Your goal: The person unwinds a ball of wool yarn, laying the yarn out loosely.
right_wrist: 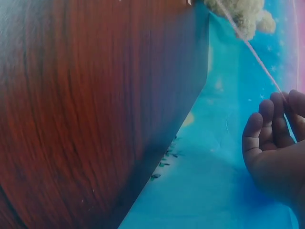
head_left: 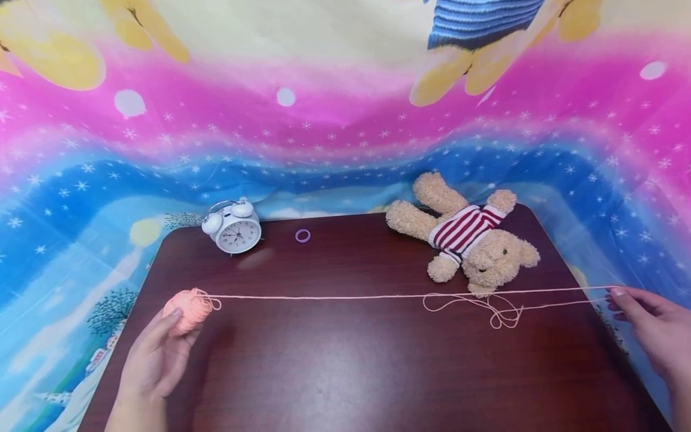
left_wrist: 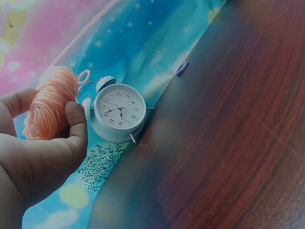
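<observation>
In my left hand [head_left: 159,354] I hold a ball of peach yarn [head_left: 188,309], gripped between thumb and fingers above the table's left part. From it a strand of yarn [head_left: 324,297] runs straight and taut across to my right hand [head_left: 655,330], past the table's right edge. There the thumb and fingertips pinch the strand. A looser length with several loops [head_left: 504,318] hangs or lies near the teddy bear's head; which of the two I cannot tell. The left wrist view shows the wound ball [left_wrist: 52,105] close up, with a small loop at its end.
A white twin-bell alarm clock [head_left: 237,234] stands at the back left of the dark wooden table [head_left: 345,372]. Beside it lies a purple ring [head_left: 303,236]. A teddy bear [head_left: 466,234] in a striped shirt lies at the back right. Printed cloth [head_left: 335,132] surrounds the table.
</observation>
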A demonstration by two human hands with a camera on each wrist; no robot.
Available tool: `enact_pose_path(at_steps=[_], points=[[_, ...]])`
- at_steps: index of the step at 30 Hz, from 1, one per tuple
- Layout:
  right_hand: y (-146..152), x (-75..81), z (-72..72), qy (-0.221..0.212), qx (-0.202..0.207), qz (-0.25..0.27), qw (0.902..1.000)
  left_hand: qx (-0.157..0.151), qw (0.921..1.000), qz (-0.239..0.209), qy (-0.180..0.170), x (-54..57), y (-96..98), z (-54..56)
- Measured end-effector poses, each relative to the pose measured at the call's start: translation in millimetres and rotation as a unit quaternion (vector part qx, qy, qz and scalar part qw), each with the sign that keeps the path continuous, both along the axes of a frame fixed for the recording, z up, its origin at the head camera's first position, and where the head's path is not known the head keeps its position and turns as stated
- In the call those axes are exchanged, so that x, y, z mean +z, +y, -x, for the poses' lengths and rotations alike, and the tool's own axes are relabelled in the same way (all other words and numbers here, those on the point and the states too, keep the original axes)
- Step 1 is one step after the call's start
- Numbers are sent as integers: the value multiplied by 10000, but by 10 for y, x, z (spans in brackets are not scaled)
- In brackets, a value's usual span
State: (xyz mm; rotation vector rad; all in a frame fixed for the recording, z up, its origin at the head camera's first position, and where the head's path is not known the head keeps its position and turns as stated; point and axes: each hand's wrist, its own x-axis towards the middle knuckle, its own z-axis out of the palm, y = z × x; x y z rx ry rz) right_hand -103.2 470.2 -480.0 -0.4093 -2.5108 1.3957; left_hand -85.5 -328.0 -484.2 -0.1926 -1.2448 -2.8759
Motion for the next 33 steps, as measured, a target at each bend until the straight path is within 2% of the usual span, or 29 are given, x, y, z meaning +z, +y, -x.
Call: enact_pose_path(at_steps=[2,4,7,10,14,19,25,29,33], points=[[29,-18,-11,157,58,63,9998,-7,10000,-33,-19,9,4,-3],[31,-12,-17,111,41,10,9999,1,10000,-34,24,16,16,-2],[-13,22,-22,-344,-149,-428,9984,-55,9999,-54,128,21,47,9],[-85,69,-24,-812,-286,-880,9924,-129,9997,-3,191,23,84,22],[-205,79,3,-887,-157,-1297,9875,-159,9996,188,153,26,135,34],[-390,44,74,-623,354,-1667,9834,-137,9993,340,54,27,194,40],[-662,1,130,-91,988,-1757,9794,-206,9992,331,120,9,257,52],[-898,-38,173,360,1409,-1984,9693,-188,9990,398,118,7,299,64],[-1114,-85,202,792,1783,-2275,9540,-208,9987,441,120,9,339,75]])
